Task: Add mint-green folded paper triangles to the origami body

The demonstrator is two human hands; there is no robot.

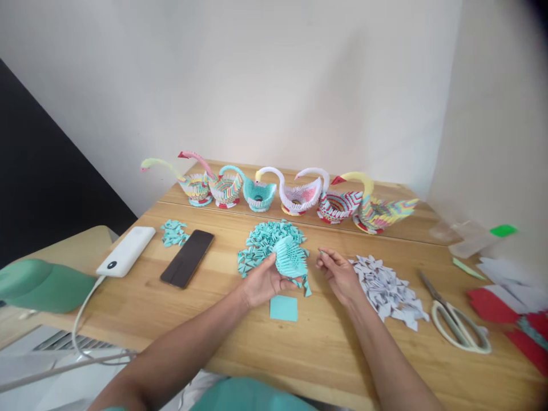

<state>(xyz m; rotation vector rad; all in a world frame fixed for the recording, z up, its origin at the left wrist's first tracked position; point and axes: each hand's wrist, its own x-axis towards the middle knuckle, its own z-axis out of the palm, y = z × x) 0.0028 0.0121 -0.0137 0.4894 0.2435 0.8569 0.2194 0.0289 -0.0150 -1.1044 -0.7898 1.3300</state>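
Note:
My left hand [262, 281] is closed around a half-built teal paper model [291, 260] made of folded triangles, held just above the wooden table [222, 337]. My right hand [340, 275] hovers beside it, its fingers pinched on a small teal piece I can barely make out. Behind the model lies a heap of teal folded triangles [263, 240]. A flat teal paper square [283, 308] rests below my left hand. A pile of white folded triangles [387, 288] sits right of my right hand.
Several finished paper swans [295, 197] line the back of the table. A black phone [187, 258], a white power bank [125, 251] with cable and a small teal heap [173, 233] lie left. Scissors [454, 319], red paper [509, 308] and a clear box [468, 237] lie right. A green cap [43, 285] rests far left.

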